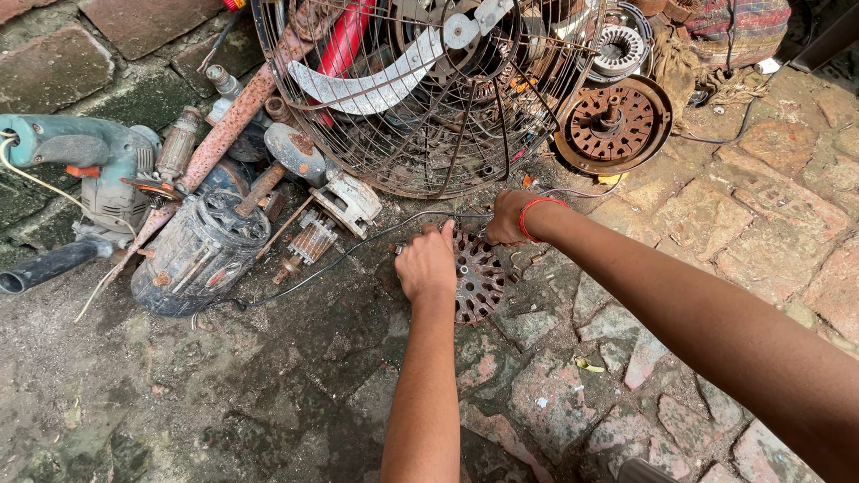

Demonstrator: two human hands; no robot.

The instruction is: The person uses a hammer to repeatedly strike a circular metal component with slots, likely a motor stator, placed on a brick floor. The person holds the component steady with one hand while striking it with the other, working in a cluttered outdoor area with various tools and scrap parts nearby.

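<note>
Head view: fingers of both hands grip a rusty disc (479,279) on mossy brick paving (626,376).

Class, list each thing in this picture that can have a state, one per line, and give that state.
Left hand: fist closed, resting on the round slotted metal disc.
Right hand: closed at the disc's top edge; what it grips is hidden.
Round slotted metal disc: lying flat on the stone floor, rusty.
Wire fan cage: leaning, rusted, blades inside.
Grey motor: lying on its side.
</note>
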